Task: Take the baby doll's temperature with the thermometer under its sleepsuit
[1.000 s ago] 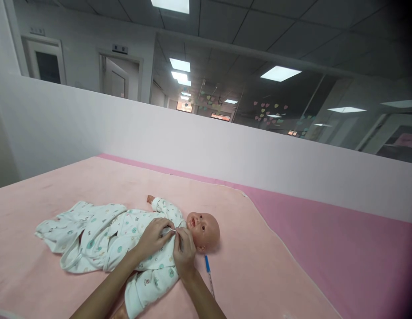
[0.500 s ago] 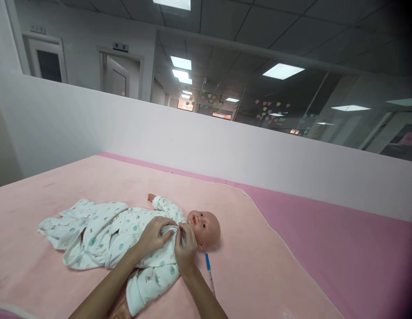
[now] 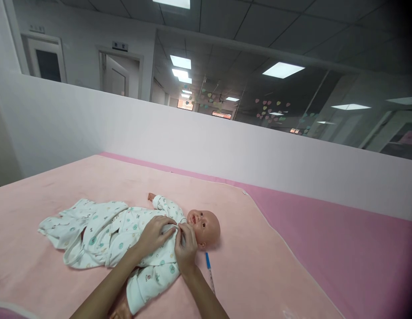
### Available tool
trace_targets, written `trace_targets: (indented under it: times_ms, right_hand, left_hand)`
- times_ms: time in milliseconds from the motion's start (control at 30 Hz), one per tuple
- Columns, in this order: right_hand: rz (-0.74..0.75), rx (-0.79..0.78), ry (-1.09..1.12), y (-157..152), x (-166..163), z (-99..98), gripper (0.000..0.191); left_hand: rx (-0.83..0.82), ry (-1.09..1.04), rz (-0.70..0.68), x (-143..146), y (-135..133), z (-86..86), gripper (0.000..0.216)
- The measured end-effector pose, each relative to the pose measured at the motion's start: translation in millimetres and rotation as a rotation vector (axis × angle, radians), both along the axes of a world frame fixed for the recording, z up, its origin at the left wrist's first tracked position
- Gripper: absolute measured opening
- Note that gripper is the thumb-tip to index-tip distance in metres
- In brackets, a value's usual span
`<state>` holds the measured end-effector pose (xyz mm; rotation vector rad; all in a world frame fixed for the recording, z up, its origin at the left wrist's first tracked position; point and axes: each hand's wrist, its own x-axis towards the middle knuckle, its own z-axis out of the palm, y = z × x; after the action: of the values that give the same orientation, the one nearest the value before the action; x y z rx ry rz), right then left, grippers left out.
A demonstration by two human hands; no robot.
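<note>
A baby doll point(image 3: 210, 226) lies on its back, its head to the right. It wears a white romper point(image 3: 126, 226) with a small green and brown print. My left hand point(image 3: 155, 235) rests over the doll's chest, thumb and fingertips pinching the romper's edge near the neck. Right beside it, my right hand point(image 3: 186, 243) pinches the same edge under the doll's chin. The fingertips of both hands nearly meet there, and they hide the fastening. One doll hand point(image 3: 151, 197) sticks out of the far sleeve.
A pen-like stick with a blue cap point(image 3: 208, 261) lies right of my right forearm. Beneath everything spreads a pale pink blanket point(image 3: 275, 274) over a darker pink surface point(image 3: 359, 248). A low white wall point(image 3: 225, 146) with glass above it stands behind.
My fingertips have drawn slightly closer together on the romper's edge, covering a small round snap that showed before. The doll and the rest have stayed in place.
</note>
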<state>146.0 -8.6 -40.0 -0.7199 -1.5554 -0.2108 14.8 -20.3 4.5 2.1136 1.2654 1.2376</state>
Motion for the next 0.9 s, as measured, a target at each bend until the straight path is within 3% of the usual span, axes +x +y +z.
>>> trace_targets:
  times_ms: [100,200,300,500,767,900]
  right_hand:
    - [0.002,0.025,-0.008,0,1,0.3,0.024]
    - [0.004,0.055,-0.049,-1,1,1.3,0.027]
    - [0.012,0.063,-0.1,-3,1,3.5,0.03]
    - [0.024,0.065,-0.121,-5,1,4.5,0.032]
    - [0.025,0.032,-0.113,-4,1,4.4,0.031]
    - [0.029,0.022,-0.111,-4,1,4.8,0.03]
  left_hand:
    - [-0.101,-0.226,-0.043,-15,2,3.4,0.025]
    - [-0.106,-0.375,0.039,-36,2,4.2,0.028]
    - [-0.042,-0.227,0.07,-48,-5,0.3,0.027]
    - [0.106,0.116,0.1,-43,-15,-12.3,0.018]
    - [0.137,0.108,0.095,-43,-16,-10.7,0.014]
    - [0.101,0.113,0.172,-42,-16,-13.2,0.016]
